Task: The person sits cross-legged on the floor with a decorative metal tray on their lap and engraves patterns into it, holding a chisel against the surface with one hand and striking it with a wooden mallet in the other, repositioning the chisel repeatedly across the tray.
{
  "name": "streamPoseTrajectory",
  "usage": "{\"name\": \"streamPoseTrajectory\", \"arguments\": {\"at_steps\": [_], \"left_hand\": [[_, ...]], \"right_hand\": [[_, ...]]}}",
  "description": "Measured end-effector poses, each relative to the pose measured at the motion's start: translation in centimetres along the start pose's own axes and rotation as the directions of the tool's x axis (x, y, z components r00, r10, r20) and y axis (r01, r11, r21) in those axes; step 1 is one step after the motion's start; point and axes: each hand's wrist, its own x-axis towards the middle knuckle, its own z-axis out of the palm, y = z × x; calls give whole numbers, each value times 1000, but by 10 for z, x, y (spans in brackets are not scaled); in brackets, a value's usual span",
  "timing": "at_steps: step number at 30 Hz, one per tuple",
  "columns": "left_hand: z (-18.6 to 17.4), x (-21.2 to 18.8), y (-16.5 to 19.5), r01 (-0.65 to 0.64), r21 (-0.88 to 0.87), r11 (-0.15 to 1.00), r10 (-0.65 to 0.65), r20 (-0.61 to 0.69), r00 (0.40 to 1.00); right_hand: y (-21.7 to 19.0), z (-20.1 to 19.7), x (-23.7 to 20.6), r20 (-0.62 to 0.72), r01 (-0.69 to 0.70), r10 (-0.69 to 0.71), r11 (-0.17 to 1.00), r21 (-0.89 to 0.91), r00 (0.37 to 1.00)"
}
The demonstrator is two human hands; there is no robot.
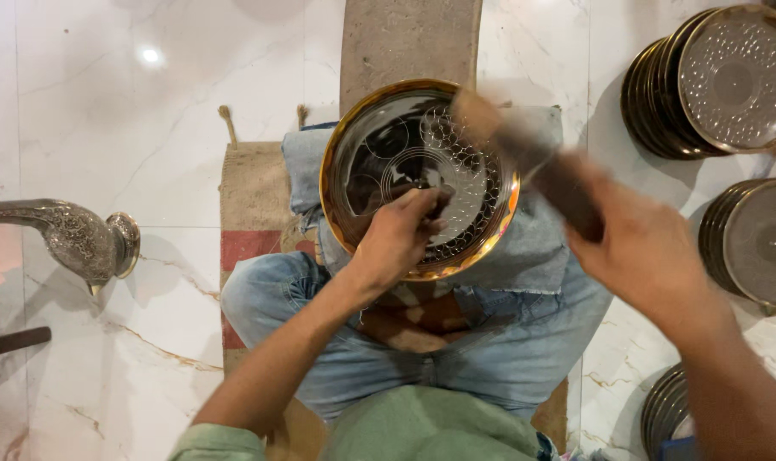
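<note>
A round brass-rimmed metal plate [379, 145] with an engraved dotted pattern rests tilted on my lap, over my jeans. My left hand [401, 235] sits on the plate's lower part, fingers closed around a small tool whose tip presses the surface; the tool itself is mostly hidden. My right hand [644, 252] is raised to the right of the plate and grips a dark wooden mallet [529, 158], blurred by motion, with its head over the plate's upper right rim.
Stacks of similar engraved plates lean at the right: top right [729, 81], mid right [759, 243] and bottom right [670, 410]. An ornate silver-coloured metal piece [76, 239] lies on the marble floor at left. A jute mat [251, 196] and a stone block [409, 38] lie under and ahead of me.
</note>
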Motion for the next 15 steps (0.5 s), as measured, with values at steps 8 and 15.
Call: {"name": "streamPoseTrajectory", "arguments": {"at_steps": [8, 15], "left_hand": [[-13, 38, -1, -183, 52, 982, 134, 496, 858], [-18, 62, 10, -55, -9, 998, 47, 661, 749]], "right_hand": [[28, 109, -72, -328, -41, 121, 970, 240, 937], [9, 172, -125, -71, -401, 524, 726, 559, 849]]}}
